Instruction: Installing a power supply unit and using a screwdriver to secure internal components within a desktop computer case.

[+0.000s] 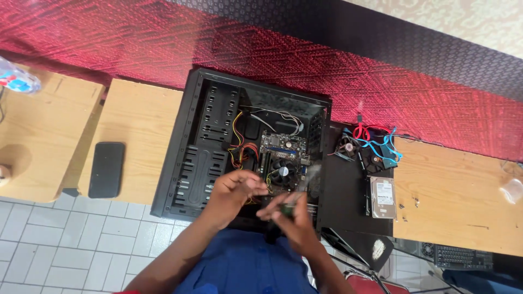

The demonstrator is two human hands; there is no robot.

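Over the open computer case, the right hand pinches a small green memory module; the left hand, fingers curled and empty, hovers alongside. Seating seems underway; next needs aligning it with the motherboard slot.

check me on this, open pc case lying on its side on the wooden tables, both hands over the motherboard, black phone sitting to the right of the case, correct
Not quite. In the head view the black phone lies to the left of the open PC case, on the wooden table. What lies right of the case is a hard drive. The rest holds: the left hand and right hand are over the motherboard.
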